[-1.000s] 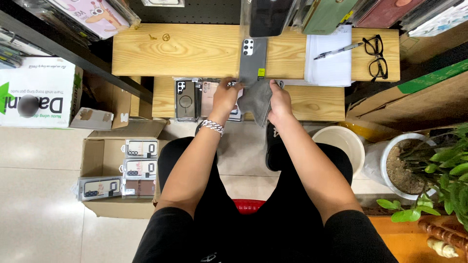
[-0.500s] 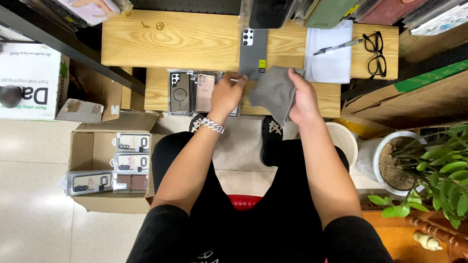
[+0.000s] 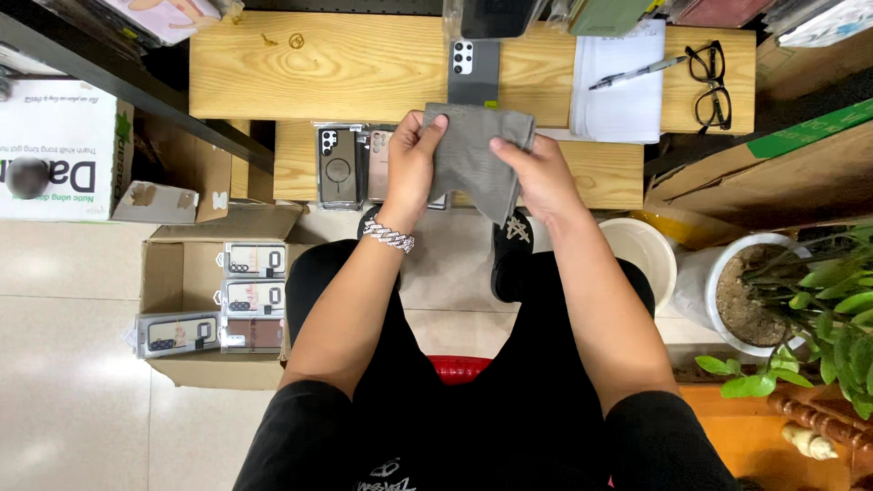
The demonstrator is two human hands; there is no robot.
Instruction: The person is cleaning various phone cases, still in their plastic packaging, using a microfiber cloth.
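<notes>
Grey cloth (image 3: 473,159): gripped at its top corners by left hand (image 3: 414,168) and right hand (image 3: 536,173), spread open; grey phone (image 3: 474,73) lay on table (image 3: 273,73), not yet wiped.

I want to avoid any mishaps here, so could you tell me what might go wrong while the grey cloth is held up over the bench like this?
1. The grey cloth, gripped by the left hand and right hand, hangs just in front of the grey phone and might drag it.
2. The glasses lie near the upper bench's right end and could be knocked off.
3. The packaged phone cases overhang the lower bench's front edge and may slip off.
</notes>
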